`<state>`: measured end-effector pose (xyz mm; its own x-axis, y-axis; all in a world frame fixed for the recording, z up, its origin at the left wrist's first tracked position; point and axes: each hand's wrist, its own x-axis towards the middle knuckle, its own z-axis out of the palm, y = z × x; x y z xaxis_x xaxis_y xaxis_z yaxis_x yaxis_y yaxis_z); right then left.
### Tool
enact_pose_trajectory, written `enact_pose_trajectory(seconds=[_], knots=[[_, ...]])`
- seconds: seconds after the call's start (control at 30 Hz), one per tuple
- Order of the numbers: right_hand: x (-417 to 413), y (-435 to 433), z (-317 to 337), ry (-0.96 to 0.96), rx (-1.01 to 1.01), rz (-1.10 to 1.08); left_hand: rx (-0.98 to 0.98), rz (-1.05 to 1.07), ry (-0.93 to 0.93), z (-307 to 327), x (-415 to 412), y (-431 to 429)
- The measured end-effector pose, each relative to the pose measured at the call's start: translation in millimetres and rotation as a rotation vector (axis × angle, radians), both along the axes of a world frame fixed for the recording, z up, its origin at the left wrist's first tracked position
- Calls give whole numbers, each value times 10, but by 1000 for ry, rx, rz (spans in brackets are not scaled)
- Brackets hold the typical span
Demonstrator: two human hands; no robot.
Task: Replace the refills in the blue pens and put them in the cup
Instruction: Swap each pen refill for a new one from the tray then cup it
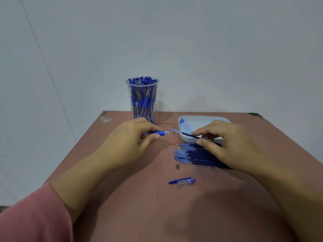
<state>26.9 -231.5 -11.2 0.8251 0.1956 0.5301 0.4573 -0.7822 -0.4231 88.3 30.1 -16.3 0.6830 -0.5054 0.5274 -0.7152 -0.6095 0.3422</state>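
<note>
Pen barrel [160, 133]: blue front end, level, pinched in left hand [132, 135]. Refill [185, 134]: dark blue, tilted, pinched in right hand [225, 140], tip just short of barrel mouth. Spare refills [192, 154]: flat row on surface [139, 198]. Cup [142, 100]: clear, upright, packed with blue pens.

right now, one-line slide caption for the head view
Left hand holds a pen barrel, right hand holds a refill pointed at it, cup of pens behind.

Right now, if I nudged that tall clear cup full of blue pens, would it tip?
Probably tips before it slides: the clear cup is tall and narrow, with the blue pens reaching its rim. Packed that full, it likely feels heavy for its size. Its smooth plastic wall may be slippery.
</note>
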Motion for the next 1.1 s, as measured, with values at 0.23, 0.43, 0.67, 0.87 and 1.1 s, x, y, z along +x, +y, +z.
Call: enact_pose_trajectory(seconds=[0.23,0.43,0.67,0.87,1.1], knots=[[10,8,-12,25,-6,7,-9,11,6,-5,-4,3],[-3,18,-5,65,9,54,-14,23,8,-3,-1,10],[63,-4,-59,79,-36,81,73,-51,12,6,-36,-8],[82,136,-64,3,-92,90,87,-40,-45,-4,-107,-61],[59,102,-73,10,-82,65,70,-22,-58,16,-143,-77]])
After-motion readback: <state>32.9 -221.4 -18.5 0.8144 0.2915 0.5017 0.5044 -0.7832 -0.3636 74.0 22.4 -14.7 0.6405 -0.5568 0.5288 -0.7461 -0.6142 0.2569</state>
